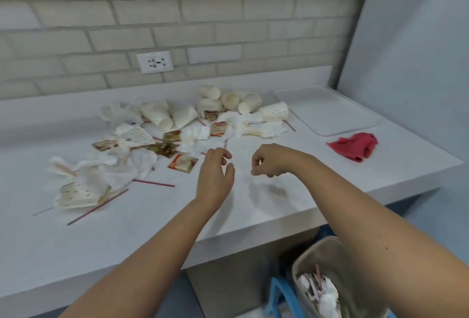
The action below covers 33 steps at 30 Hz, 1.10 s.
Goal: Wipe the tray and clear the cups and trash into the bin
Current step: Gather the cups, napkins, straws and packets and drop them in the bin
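Observation:
Paper cups (229, 100), crumpled napkins (195, 134), sauce sachets (182, 162) and red stir sticks (153, 183) lie scattered over the white counter. A white tray (327, 112) sits at the back right, with a red cloth (355, 146) in front of it. My left hand (215, 175) hovers over the counter's middle with loosely curled fingers and holds nothing. My right hand (269, 160) hangs beside it, fingers curled downward, nothing visible in it. The bin (327, 279) stands on the floor at the lower right with napkins and sticks inside.
A brick wall with a socket (154, 62) backs the counter. A blue panel rises at the right. A blue stool frame (278, 295) stands beside the bin. The counter's front edge (253, 226) runs diagonally below my hands.

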Tool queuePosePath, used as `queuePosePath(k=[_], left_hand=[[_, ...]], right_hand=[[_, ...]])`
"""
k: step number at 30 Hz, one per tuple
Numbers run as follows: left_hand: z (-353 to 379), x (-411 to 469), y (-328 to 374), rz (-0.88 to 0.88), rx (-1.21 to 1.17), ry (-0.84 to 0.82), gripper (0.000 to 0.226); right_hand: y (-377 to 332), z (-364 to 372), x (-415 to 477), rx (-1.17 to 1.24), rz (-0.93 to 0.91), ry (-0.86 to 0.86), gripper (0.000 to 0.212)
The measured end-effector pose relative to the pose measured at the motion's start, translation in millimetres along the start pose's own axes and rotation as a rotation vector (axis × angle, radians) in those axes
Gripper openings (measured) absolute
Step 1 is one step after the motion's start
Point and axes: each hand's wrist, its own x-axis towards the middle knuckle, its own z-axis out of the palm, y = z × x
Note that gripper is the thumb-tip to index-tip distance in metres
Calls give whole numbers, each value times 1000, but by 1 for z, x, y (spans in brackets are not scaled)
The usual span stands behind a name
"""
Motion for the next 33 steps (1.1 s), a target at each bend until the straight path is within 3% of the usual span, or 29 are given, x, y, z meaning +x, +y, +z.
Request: queuePosePath(k=[9,19,24,27,30,33], left_hand=[[-117,10,-93,-170,214,126,14],[-208,18,-176,-425,373,204,20],[-225,32,-197,-445,375,183,19],[-227,38,-204,-424,352,163,19],[-228,44,-209,-389,323,137,20],[-230,49,-214,-372,303,101,21]], right_hand=[[-116,34,69,-29,-261,103,19],[-208,77,124,48,-395,168,19],[-240,96,154,37,-434,273,26],[-258,106,172,25,-414,332,44],[-269,113,187,-59,-365,275,59],[-271,118,200,-78,-353,244,42]])
